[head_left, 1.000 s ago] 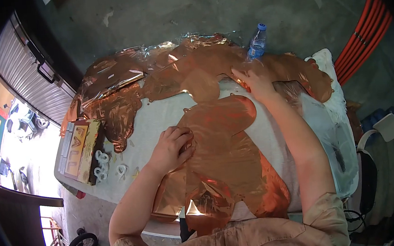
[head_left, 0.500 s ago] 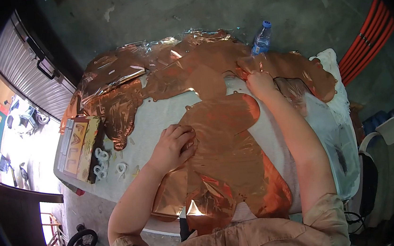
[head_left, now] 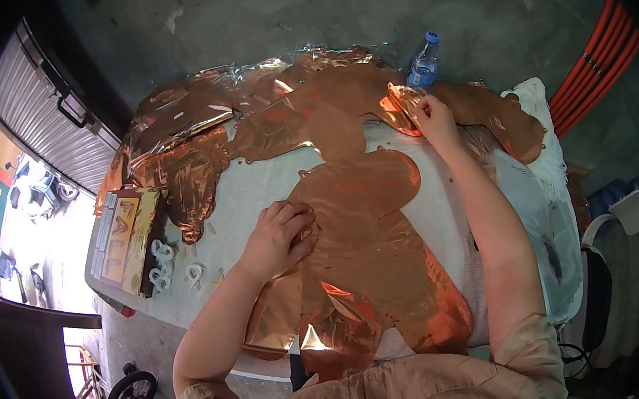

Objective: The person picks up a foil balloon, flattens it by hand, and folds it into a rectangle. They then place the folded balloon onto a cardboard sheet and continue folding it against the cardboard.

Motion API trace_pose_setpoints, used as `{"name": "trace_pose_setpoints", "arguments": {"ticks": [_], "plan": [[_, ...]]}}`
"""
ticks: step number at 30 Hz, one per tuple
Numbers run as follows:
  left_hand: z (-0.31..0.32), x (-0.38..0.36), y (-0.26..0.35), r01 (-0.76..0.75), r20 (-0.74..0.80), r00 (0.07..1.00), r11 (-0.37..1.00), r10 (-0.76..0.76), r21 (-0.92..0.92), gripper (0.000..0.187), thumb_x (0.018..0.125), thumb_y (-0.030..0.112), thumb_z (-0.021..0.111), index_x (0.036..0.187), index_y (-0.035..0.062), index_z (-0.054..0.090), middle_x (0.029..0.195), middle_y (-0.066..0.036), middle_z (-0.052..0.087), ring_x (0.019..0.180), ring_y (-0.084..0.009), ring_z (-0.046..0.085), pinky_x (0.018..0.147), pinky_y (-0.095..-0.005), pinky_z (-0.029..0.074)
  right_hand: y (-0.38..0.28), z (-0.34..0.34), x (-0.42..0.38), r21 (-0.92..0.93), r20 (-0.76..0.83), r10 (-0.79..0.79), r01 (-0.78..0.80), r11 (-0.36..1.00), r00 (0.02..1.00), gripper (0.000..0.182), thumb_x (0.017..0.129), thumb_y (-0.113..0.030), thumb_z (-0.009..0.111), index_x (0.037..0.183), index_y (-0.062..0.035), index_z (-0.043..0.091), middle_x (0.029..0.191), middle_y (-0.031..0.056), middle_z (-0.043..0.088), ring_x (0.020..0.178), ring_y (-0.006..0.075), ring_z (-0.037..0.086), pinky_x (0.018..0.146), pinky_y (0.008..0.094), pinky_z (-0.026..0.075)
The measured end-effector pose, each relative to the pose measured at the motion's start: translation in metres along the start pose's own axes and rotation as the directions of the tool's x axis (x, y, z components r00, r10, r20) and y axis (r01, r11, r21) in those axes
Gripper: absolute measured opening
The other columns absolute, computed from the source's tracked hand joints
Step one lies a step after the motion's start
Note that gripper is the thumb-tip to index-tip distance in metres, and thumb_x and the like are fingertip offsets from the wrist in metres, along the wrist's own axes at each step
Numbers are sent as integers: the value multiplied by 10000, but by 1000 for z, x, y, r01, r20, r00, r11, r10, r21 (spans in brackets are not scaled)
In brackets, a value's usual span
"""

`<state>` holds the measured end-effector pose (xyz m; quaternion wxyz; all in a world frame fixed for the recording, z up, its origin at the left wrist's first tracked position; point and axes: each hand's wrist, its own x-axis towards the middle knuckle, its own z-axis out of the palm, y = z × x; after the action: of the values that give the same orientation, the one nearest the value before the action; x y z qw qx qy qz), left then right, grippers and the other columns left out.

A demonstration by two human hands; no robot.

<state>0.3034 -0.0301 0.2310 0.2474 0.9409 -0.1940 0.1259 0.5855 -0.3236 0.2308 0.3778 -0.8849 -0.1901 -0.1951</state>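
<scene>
A flat copper-coloured foil balloon [head_left: 361, 234] with rounded lobes lies before me, its lower end against my shirt. My left hand [head_left: 283, 234] is closed at its left edge, fingers curled on the foil. Farther off on the right, my right hand [head_left: 435, 117] pinches a crumpled, lifted part of another copper foil balloon [head_left: 401, 107]. More flat foil balloons [head_left: 303, 109] overlap along the far side of the table. Exactly what lies under my left fingers is partly hidden.
A water bottle [head_left: 424, 65] stands at the far right edge. On the left sit a box marked FALL [head_left: 130, 241] and several white ribbon rolls [head_left: 162, 262]. Clear plastic [head_left: 528, 210] covers the table's right side. Orange pipes [head_left: 599, 65] run along the wall.
My right hand has lifted and folded up part of the far balloon, shifting slightly right and away from me. My left hand stays in place.
</scene>
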Motion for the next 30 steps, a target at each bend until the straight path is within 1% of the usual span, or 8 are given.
{"name": "trace_pose_setpoints", "arguments": {"ticks": [2,6,9,11,15,17,20,30], "plan": [[0,-1,1,1,1,1000,1000,-1,-3,379,776,164,709,1126,39,639,1205,-90,581,1103,-298,521,974,-402,426,-10,-7,-4,-221,-12,-137,131,966,991,127,840,-124,651,893,-16,610,753,158,664,728,348,662,631,430,504],[-1,0,1,2,-6,1000,1000,-2,0,372,771,152,707,1120,38,642,1210,-90,580,1103,-298,521,975,-402,426,-25,-17,-11,-347,128,-124,162,924,984,192,863,-84,578,1050,-48,588,1077,196,639,899,366,646,738,496,520],[0,0,-1,-4,2,1000,1000,4,0,377,770,143,706,1125,38,639,1213,-90,578,1105,-300,520,975,-402,426,-12,-6,-14,-414,159,-342,377,829,926,238,876,-79,543,1109,-37,567,1218,231,570,967,405,627,771,495,526],[1,0,-1,1,4,1000,1000,-1,-6,378,769,141,707,1126,38,638,1214,-89,577,1108,-299,519,977,-401,425,-8,1,-15,-560,174,-201,265,785,964,607,857,-102,576,1423,-141,360,1129,246,605,951,406,616,774,497,513],[0,0,0,3,-4,1000,1000,-3,-6,375,766,138,709,1121,41,636,1218,-84,574,1112,-292,517,977,-398,422,-7,-8,-9,-542,211,-213,295,787,954,460,857,-123,571,1311,-120,497,1011,236,643,903,403,628,758,506,511],[-1,1,0,2,-9,1000,1000,-2,-5,368,767,137,708,1116,42,637,1216,-82,575,1111,-290,516,977,-398,421,-36,-33,-9,-517,341,-19,204,831,940,241,862,-156,564,1087,-82,611,893,216,665,859,400,637,739,512,509],[0,-1,0,3,-8,1000,1000,-3,-17,358,769,137,708,1108,44,637,1210,-77,577,1109,-288,516,975,-399,421,-49,-57,-8,-523,265,-99,229,821,959,164,856,-203,555,900,-61,624,817,168,677,790,363,663,698,495,523],[5,-3,-3,-16,-52,998,1000,16,-13,331,800,174,698,1102,57,633,1170,-70,591,1090,-282,524,966,-397,425,-105,-150,5,-623,260,-319,411,666,911,163,871,-200,562,847,-39,553,807,179,634,786,399,617,655,513,476]]}}
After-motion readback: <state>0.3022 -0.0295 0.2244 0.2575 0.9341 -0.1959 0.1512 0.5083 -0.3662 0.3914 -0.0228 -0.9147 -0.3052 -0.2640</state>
